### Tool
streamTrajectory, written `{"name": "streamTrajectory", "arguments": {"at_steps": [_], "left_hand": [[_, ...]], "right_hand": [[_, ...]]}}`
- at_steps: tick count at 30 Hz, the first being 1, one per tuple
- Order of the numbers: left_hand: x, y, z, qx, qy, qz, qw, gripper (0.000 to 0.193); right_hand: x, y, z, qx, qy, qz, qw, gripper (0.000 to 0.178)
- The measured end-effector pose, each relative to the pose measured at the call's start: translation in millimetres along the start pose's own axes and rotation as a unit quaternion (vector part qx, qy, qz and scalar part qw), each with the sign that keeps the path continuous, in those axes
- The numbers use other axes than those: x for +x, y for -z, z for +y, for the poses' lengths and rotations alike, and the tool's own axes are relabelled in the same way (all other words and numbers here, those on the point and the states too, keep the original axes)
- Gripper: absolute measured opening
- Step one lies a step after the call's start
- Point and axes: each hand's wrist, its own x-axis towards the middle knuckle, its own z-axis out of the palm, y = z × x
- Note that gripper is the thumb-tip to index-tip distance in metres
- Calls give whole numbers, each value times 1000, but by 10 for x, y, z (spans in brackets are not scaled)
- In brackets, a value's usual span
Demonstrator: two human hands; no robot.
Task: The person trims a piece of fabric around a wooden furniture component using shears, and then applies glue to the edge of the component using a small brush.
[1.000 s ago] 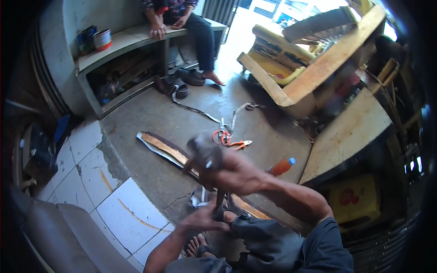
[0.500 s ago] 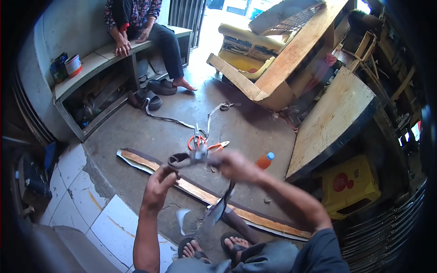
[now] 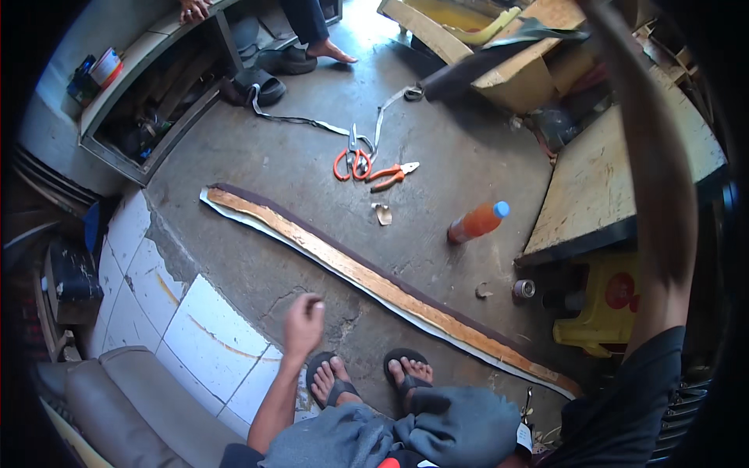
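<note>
My left hand [image 3: 303, 324] is above the floor in front of my left foot, fingers curled closed, with nothing visible in them. My right forearm [image 3: 663, 203] stretches far up the right side. Its hand is at or past the top edge, so its fingers do not show. A dark, blurred strip of material [image 3: 499, 56] hangs in the air left of that arm, in front of the wooden furniture frame; what holds it cannot be seen. Across the floor before my feet lies a long wooden slat [image 3: 335, 269] edged with dark and white covering.
Orange-handled scissors [image 3: 353, 160] and orange pliers [image 3: 395, 176] lie beyond the slat, near a pale ribbon [image 3: 304, 121]. An orange bottle [image 3: 477, 222] stands to their right. A yellow stool [image 3: 601, 312] is at right. Another person's bare foot [image 3: 331, 51] rests near the bench [image 3: 156, 43].
My hands have parted: the left lowered toward my feet, the right swung up and right. The dark strip is now in the air at upper right. The view has tilted downward.
</note>
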Motion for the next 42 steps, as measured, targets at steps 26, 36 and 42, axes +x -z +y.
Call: {"name": "streamTrajectory", "arguments": {"at_steps": [26,36,42], "left_hand": [[-19,-994,637,175,-224,-161,945,57],[94,-1514,1331,5,-114,-325,939,78],[957,-2178,1138,-93,-48,-288,952,72]], "right_hand": [[-1452,-3433,-963,518,-290,382,708,76],[-2694,-3198,-938,630,-288,241,680,77],[-3051,-4151,177,267,-558,147,772,66]]}}
